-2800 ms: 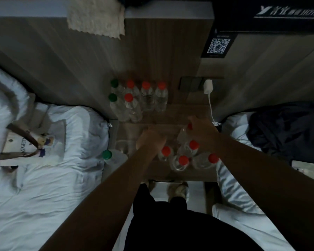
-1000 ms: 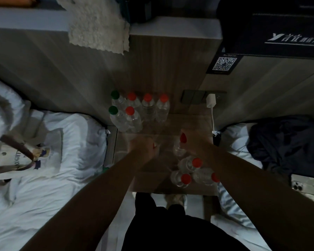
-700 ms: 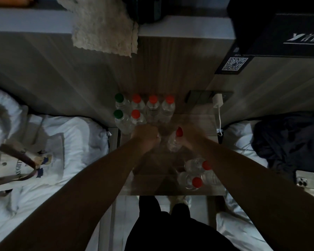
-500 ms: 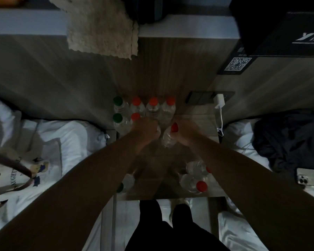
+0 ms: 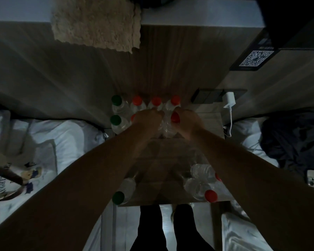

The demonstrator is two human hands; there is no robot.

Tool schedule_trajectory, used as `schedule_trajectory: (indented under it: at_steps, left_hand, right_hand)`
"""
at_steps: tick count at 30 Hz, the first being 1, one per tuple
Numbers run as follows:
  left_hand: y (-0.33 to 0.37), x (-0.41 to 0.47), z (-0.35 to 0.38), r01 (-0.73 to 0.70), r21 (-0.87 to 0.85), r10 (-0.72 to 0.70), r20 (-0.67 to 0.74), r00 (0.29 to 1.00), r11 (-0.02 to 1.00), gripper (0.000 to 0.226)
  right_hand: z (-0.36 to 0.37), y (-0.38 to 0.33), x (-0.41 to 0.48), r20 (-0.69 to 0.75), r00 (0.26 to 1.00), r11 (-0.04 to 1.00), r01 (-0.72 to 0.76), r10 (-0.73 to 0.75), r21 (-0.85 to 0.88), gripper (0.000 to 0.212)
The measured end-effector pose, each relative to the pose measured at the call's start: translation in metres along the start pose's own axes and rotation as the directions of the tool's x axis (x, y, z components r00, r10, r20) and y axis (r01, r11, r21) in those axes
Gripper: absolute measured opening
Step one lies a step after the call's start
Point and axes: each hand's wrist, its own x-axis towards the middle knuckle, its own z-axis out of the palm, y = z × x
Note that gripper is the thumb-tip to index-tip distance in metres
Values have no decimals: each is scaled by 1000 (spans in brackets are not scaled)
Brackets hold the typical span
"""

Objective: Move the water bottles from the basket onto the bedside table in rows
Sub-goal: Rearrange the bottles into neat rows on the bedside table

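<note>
Both arms reach forward over the worktop, a small wooden bedside surface between two beds; the left hand is curled into a closed fist at the second row of bottles, and a clear bottle body shows just under it, though its cap is hidden, so I cannot tell for sure that the hand grips it; the right hand is closed around a red-capped bottle, which stands just beside the left fist.

Against the wall stands the back row: one green cap on the left, then three red caps, touching side by side; in front of it a green-capped bottle and a red cap half hidden by the left hand begin the second row.

Near the front edge, under the right forearm, several bottles lie on their sides in a heap, one red cap pointing forward; at the front left corner a lone green-capped bottle lies on its side; the basket cannot be made out in the dim light.

A white charger is plugged into the wall at right, its cable hanging down; a tote bag lies on the left bed; dark clothing lies on the right bed.
</note>
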Motion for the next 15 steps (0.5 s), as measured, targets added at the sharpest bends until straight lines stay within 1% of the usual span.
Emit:
schedule_trajectory:
  at_steps: [2,3,4,6,7,9,10,11,13,14,15]
  left_hand:
    - [0,1,4,55,-19,-56,-29,998,998,39]
    - [-1,0,6,73,-41,-75,-54,996,997,44]
    - [-1,-4,7,73,-74,-81,-109,991,995,50]
    - [-3,-20,8,20,-148,-62,-284,957,989,58]
    - [-3,-33,7,-16,-160,-45,-367,929,987,54]
    - [-12,-62,11,-49,-197,-46,-450,892,979,38]
    - [-19,-77,16,-45,-225,-64,-453,889,973,30]
    - [-29,-89,25,-39,-253,-85,-460,884,967,28]
    - [-51,-103,47,1,-326,-153,-440,885,945,29]
    - [-61,-104,59,58,-381,-208,-367,906,923,26]
    - [-70,-102,69,127,-416,-260,-281,924,900,21]
  right_hand:
    - [5,2,-2,-35,999,999,14,-13,35,34]
    - [9,5,-5,-56,998,997,12,-7,82,35]
    - [14,8,-8,-66,998,989,-6,16,150,38]
    - [25,14,-18,-52,994,949,-81,101,304,50]
    - [29,17,-22,-33,989,926,-125,146,357,58]
    - [39,20,-27,22,974,900,-218,226,377,73]
    - [45,22,-28,58,960,878,-274,274,393,78]
    - [52,22,-29,99,940,835,-335,325,436,82]
    - [69,19,-27,181,896,708,-434,407,558,89]
    - [79,17,-24,188,882,666,-452,431,593,92]
    - [89,14,-20,177,879,658,-452,442,602,95]
